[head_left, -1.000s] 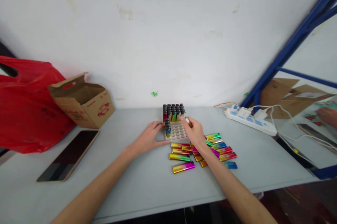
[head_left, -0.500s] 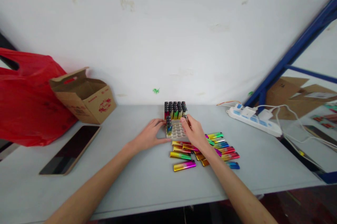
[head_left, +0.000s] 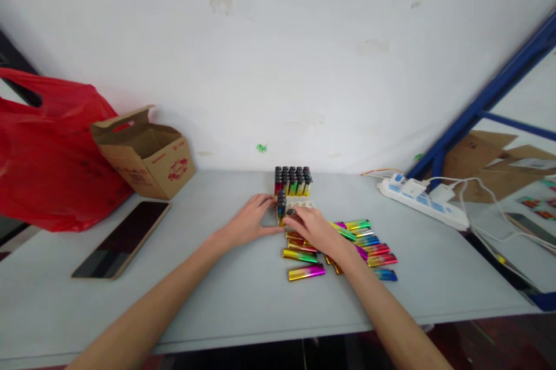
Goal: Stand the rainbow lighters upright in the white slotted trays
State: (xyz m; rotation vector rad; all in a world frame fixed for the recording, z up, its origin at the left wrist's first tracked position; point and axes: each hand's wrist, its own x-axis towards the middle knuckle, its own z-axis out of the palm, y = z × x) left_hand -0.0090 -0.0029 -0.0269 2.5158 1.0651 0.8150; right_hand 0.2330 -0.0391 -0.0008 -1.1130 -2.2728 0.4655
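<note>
A light-coloured tray (head_left: pixel 306 204) with rows of round holes sits in front of me. Lighters (head_left: pixel 293 180) with black tops stand upright in a block at its back, and several more (head_left: pixel 281 202) stand in a column along its left side. My left hand (head_left: pixel 248 222) rests at the tray's left front corner, thumb and fingers spread apart around it. In the fingers of my right hand (head_left: pixel 315 228) is a lighter (head_left: pixel 291 212), over the tray's front beside the left column; its lower body is mostly hidden. Loose shiny coloured lighters (head_left: pixel 306 272) lie in a pile under and around my right wrist.
On the left are a phone (head_left: pixel 124 240), an open cardboard box (head_left: pixel 167 164) and a red plastic bag (head_left: pixel 56 156). A white power strip (head_left: pixel 423 205) with plugs and cables lies at the right, near a blue metal frame (head_left: pixel 478 109). A wall stands behind the table.
My right hand has moved left and towards me with the lighter, from the tray's right side to beside the left column. My left hand stays by the tray. The view has shifted slightly.
</note>
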